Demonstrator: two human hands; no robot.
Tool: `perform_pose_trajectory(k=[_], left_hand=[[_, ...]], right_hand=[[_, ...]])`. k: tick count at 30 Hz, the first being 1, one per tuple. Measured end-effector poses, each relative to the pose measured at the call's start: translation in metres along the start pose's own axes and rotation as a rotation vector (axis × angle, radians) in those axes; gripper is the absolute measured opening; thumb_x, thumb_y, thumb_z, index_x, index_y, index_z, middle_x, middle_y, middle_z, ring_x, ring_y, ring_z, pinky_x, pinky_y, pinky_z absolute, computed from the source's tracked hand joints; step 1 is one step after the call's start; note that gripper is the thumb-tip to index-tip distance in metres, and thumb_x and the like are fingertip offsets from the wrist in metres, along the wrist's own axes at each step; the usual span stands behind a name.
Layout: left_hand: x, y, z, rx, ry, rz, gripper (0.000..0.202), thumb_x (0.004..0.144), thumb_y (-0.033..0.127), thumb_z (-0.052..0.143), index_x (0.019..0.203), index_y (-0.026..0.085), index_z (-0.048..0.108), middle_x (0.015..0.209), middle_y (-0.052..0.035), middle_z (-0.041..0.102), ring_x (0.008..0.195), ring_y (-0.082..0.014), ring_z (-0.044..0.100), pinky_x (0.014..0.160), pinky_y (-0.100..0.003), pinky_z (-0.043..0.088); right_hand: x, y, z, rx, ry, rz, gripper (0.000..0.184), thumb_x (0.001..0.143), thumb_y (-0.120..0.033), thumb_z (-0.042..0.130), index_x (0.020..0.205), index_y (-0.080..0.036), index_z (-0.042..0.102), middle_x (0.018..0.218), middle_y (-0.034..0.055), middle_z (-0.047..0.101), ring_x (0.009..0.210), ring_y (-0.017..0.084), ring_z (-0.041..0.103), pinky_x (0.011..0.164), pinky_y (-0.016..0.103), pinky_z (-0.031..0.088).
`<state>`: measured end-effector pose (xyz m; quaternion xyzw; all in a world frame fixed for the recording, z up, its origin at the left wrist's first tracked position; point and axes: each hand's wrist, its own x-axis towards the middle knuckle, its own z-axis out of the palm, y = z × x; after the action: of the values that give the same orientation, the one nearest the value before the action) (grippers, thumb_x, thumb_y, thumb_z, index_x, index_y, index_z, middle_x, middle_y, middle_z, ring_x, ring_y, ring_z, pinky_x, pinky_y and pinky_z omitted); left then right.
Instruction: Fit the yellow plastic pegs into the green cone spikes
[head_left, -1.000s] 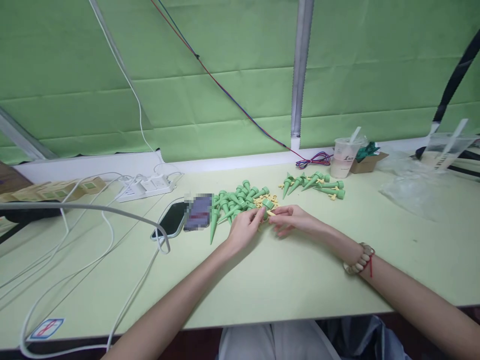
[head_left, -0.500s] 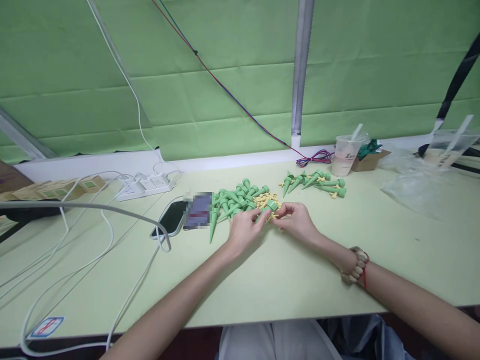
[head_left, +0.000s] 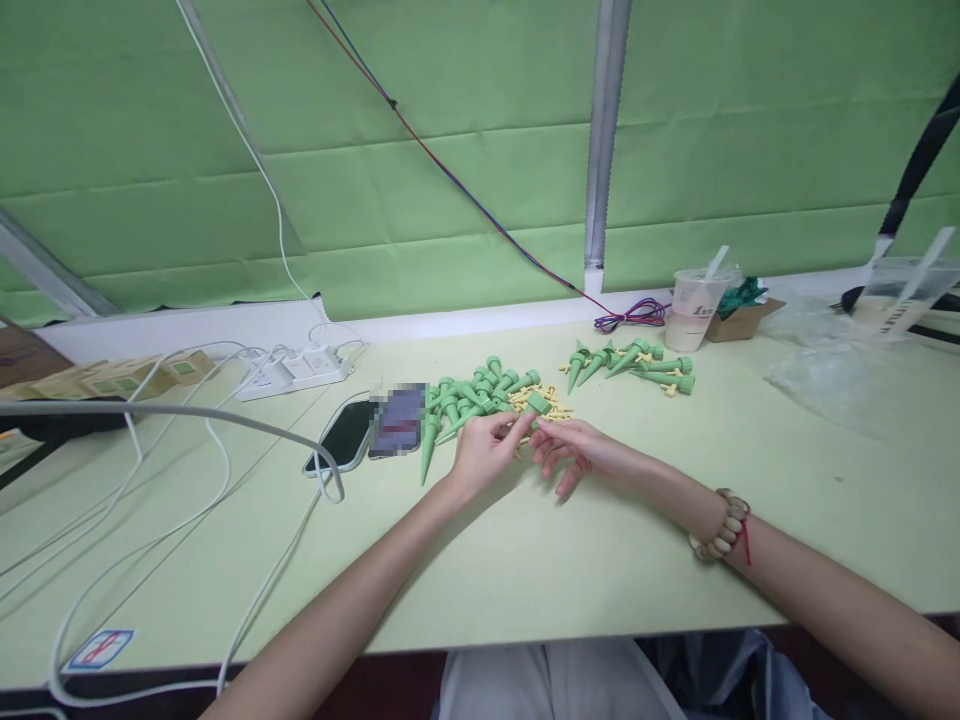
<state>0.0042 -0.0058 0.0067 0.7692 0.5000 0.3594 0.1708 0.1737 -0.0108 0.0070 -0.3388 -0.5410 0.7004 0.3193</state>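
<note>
My left hand (head_left: 486,452) is closed on a green plastic spike with a broad cap (head_left: 538,403), the kind used for plant watering; its tapered body is mostly hidden by my fingers. Right beside it, my right hand (head_left: 574,450) has its fingers apart and loosely bent, the fingertips at or touching the held spike near my left thumb. Behind both hands lie a heap of green spikes (head_left: 469,397) and a pile of small yellow valve-like pieces (head_left: 555,408). Farther right is a group of green spikes with yellow pieces fitted (head_left: 630,360).
Two phones, one dark-screened (head_left: 343,437) and one blurred (head_left: 399,420), lie left of the heap. White cables (head_left: 217,480) and a power strip (head_left: 296,372) occupy the left side. A drink cup (head_left: 691,312), a small cardboard box (head_left: 742,322) and a plastic bag (head_left: 821,380) stand back right.
My right hand has turned and its fingers have loosened and spread downward. The spike in my left hand has shifted slightly, its cap now tilted up.
</note>
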Motion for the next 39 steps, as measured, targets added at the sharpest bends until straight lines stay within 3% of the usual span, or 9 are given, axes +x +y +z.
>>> perform_pose_trajectory(k=[5, 10, 16, 22, 25, 28, 30, 35, 39], left_hand=[[0.0, 0.0, -0.003, -0.038, -0.013, 0.076, 0.045, 0.084, 0.048, 0.036, 0.057, 0.015, 0.051, 0.048, 0.0042, 0.033, 0.046, -0.0063, 0.025, 0.046, -0.022, 0.021], [-0.001, 0.002, -0.002, -0.012, -0.012, 0.087, 0.04, 0.084, 0.045, 0.038, 0.061, 0.016, 0.053, 0.049, 0.0036, 0.039, 0.046, -0.0063, 0.028, 0.046, -0.021, 0.022], [-0.003, 0.008, 0.001, 0.106, 0.009, 0.026, 0.046, 0.084, 0.047, 0.035, 0.06, 0.016, 0.058, 0.047, 0.0023, 0.043, 0.046, -0.0073, 0.031, 0.046, -0.022, 0.023], [-0.001, 0.013, -0.001, 0.226, 0.037, -0.014, 0.051, 0.084, 0.05, 0.034, 0.055, 0.017, 0.06, 0.042, 0.0029, 0.042, 0.044, -0.0076, 0.033, 0.048, -0.022, 0.022], [-0.001, 0.011, -0.001, 0.176, 0.039, -0.026, 0.051, 0.084, 0.051, 0.033, 0.059, 0.017, 0.062, 0.042, 0.0027, 0.043, 0.044, -0.0081, 0.034, 0.047, -0.022, 0.022], [-0.001, 0.006, 0.0, 0.073, 0.028, -0.021, 0.051, 0.085, 0.05, 0.031, 0.063, 0.016, 0.061, 0.044, 0.003, 0.043, 0.045, -0.0082, 0.035, 0.048, -0.022, 0.023], [-0.001, 0.005, 0.0, 0.045, 0.024, -0.005, 0.051, 0.086, 0.05, 0.03, 0.06, 0.015, 0.058, 0.045, 0.0032, 0.042, 0.046, -0.0078, 0.035, 0.048, -0.022, 0.023], [-0.003, 0.005, -0.002, 0.031, 0.065, 0.022, 0.048, 0.086, 0.049, 0.031, 0.06, 0.015, 0.055, 0.048, 0.0034, 0.043, 0.046, -0.0076, 0.035, 0.049, -0.021, 0.024], [-0.005, 0.007, -0.004, 0.056, 0.025, 0.018, 0.045, 0.086, 0.047, 0.03, 0.068, 0.017, 0.059, 0.051, 0.0026, 0.051, 0.049, -0.0086, 0.042, 0.051, -0.021, 0.026]], right_hand=[[-0.003, -0.004, 0.001, 0.191, -0.143, 0.03, 0.026, 0.08, -0.041, 0.051, 0.082, -0.017, 0.061, 0.071, 0.0012, 0.057, 0.059, 0.011, 0.056, 0.044, 0.023, 0.053], [-0.002, -0.006, -0.001, 0.114, -0.05, -0.007, 0.019, 0.071, -0.032, 0.063, 0.077, -0.015, 0.065, 0.073, 0.0016, 0.06, 0.057, 0.009, 0.054, 0.045, 0.02, 0.052], [-0.001, -0.001, 0.0, -0.351, 0.13, -0.19, 0.03, 0.07, -0.042, 0.062, 0.067, -0.012, 0.065, 0.067, 0.0051, 0.064, 0.055, 0.013, 0.06, 0.05, 0.023, 0.051], [0.001, 0.006, 0.0, -0.979, 0.43, -0.585, 0.028, 0.079, -0.026, 0.049, 0.056, -0.015, 0.059, 0.052, 0.0026, 0.058, 0.053, 0.013, 0.054, 0.054, 0.023, 0.041], [0.002, 0.005, -0.002, -0.783, 0.35, -0.439, 0.025, 0.08, -0.035, 0.052, 0.067, -0.016, 0.061, 0.064, 0.0036, 0.063, 0.054, 0.012, 0.057, 0.053, 0.023, 0.043], [0.001, 0.003, -0.004, -0.347, 0.123, -0.156, 0.032, 0.076, -0.047, 0.056, 0.078, -0.016, 0.06, 0.076, 0.004, 0.064, 0.056, 0.013, 0.061, 0.054, 0.025, 0.049], [0.001, 0.002, -0.004, -0.128, -0.006, -0.059, 0.034, 0.075, -0.048, 0.057, 0.085, -0.016, 0.061, 0.078, 0.0033, 0.063, 0.06, 0.013, 0.062, 0.059, 0.027, 0.052], [-0.002, 0.001, 0.001, 0.242, -0.056, -0.041, 0.029, 0.08, -0.045, 0.053, 0.089, -0.018, 0.062, 0.073, -0.0015, 0.058, 0.056, 0.009, 0.056, 0.064, 0.03, 0.054], [-0.001, 0.0, 0.0, 0.152, -0.012, -0.052, 0.025, 0.077, -0.041, 0.058, 0.09, -0.02, 0.062, 0.08, -0.0012, 0.059, 0.052, 0.007, 0.055, 0.06, 0.028, 0.053]])
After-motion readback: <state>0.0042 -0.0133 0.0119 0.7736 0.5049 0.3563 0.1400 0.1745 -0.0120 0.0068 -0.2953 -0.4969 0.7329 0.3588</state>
